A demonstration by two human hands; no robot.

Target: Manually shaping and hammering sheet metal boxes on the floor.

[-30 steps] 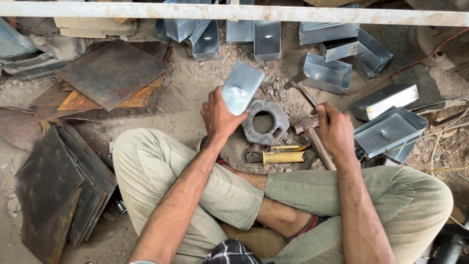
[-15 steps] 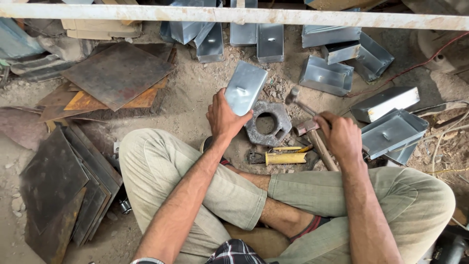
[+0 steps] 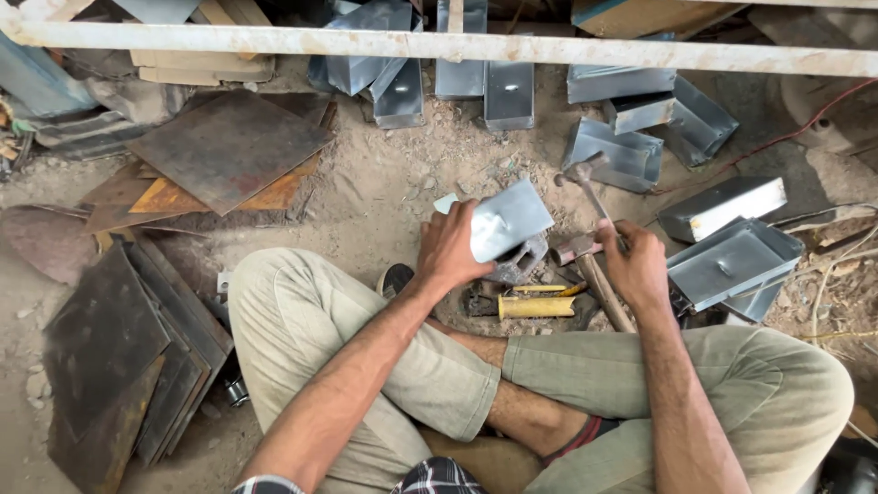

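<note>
Two hammers (image 3: 585,187), one yellow-handled tool (image 3: 535,306), roughly ten folded metal boxes (image 3: 732,263).

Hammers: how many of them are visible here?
2. One hammer is raised in the right hand; a second hammer lies on the ground beside that hand. Others may be hidden.

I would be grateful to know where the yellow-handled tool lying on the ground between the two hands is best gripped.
Grip the yellow-handled tool around its thick yellow handle, coming from above. It lies flat on the dirt, and the handle is the widest, barest part; its dark head end points toward the left hand.
</note>
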